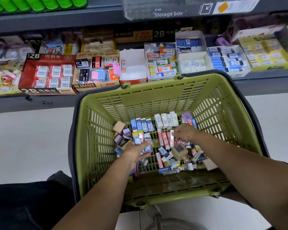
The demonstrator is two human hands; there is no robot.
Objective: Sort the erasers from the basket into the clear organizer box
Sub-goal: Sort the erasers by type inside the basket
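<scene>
A green plastic basket (pixel 156 93) sits on the floor below the shelf, with several wrapped erasers on its bottom. Blue erasers (pixel 142 125) and white erasers (pixel 167 120) stand in neat rows at the back; red-and-white erasers (pixel 165 138) line up in the middle. Both my hands are down inside the basket. My left hand (pixel 135 151) grips a blue-and-white eraser (pixel 148 145) between thumb and fingers. My right hand (pixel 184 131) pinches a red-and-white eraser (pixel 172 138) at the end of that row. A clear storage box (pixel 156 9) sits on the upper shelf.
The shelf behind holds open display cartons of erasers: a red 2B carton (pixel 48 73), a 4B carton (pixel 96 70), and a blue-eraser tray (pixel 228 60). Green bottles (pixel 38 4) stand top left. Pale floor lies left and right of the basket. My dark trouser leg (pixel 23 205) is lower left.
</scene>
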